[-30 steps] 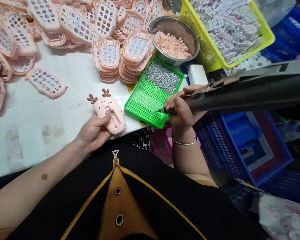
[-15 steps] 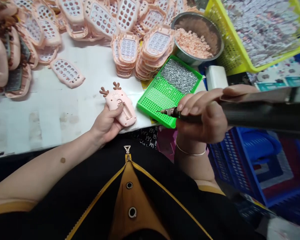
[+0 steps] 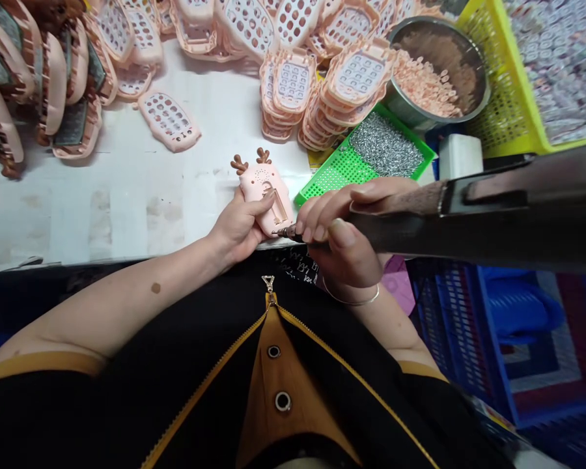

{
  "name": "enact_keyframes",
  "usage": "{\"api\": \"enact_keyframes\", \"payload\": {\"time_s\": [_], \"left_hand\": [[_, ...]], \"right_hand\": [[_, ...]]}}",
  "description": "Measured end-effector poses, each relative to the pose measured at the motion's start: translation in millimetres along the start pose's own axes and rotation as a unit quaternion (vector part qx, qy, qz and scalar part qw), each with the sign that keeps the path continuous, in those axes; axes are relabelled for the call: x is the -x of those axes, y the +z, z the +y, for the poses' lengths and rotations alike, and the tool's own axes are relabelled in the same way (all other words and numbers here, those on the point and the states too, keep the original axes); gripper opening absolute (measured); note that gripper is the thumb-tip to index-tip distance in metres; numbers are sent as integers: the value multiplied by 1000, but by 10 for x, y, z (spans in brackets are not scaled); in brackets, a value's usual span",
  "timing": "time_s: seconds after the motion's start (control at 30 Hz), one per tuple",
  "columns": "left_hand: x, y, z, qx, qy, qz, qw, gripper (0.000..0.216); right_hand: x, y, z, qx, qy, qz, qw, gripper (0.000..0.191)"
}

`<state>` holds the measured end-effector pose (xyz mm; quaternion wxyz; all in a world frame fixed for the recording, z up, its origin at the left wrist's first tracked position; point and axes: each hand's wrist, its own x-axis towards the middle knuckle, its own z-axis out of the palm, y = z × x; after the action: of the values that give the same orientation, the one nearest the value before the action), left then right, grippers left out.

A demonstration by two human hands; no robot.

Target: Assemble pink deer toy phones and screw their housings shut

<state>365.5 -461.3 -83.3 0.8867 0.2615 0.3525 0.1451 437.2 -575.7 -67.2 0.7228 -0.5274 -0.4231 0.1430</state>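
Observation:
In my left hand (image 3: 239, 228) is a pink toy phone (image 3: 256, 185) with brown antlers, its back and open battery slot facing up. My left thumb lies across the slot. My right hand (image 3: 344, 234) is wrapped round a dark electric screwdriver (image 3: 469, 221), held nearly level. Its tip meets the lower end of the toy phone's back, near a corner. Whether a screw sits on the tip is too small to tell. Just beyond my right hand is a green perforated tray (image 3: 332, 172) with a heap of silvery screws (image 3: 388, 143), partly covered by the hand and tool.
Stacked pink phone fronts (image 3: 293, 85) stand behind the tray, and one front (image 3: 170, 120) lies alone on the white table (image 3: 78, 215). More shells (image 3: 53, 85) lean at left. A steel bowl (image 3: 478, 98) of small pink pieces and a yellow basket (image 3: 508, 85) stand at right; blue crates (image 3: 498, 365) sit below.
My right hand has brought the screwdriver left from over the green tray to the toy phone's lower end. The view has shifted, while my left hand keeps its hold.

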Motion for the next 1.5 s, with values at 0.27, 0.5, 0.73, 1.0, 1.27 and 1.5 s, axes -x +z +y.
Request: {"api": "enact_keyframes", "payload": {"time_s": [0.27,0.5,0.73,1.0,1.27,1.5], "left_hand": [[3,-24,-22,11,-8,-12,1000,46],[-2,-42,-30,9,-7,-24,1000,42],[-5,-40,-30,28,-12,-7,1000,40],[-8,1,-41,46,-6,3,999,37],[-8,6,-34,34,-4,14,999,40],[-22,-20,-64,13,1,-7,1000,40]], "right_hand": [[-47,65,-51,-72,-63,46,994,19],[-46,89,-11,-29,-77,62,995,23],[4,41,-4,68,-17,52,996,38],[-26,70,55,31,-33,-39,998,31],[-152,134,106,-21,-37,-119,992,35],[-49,75,77,2,-60,-66,996,26]]}}
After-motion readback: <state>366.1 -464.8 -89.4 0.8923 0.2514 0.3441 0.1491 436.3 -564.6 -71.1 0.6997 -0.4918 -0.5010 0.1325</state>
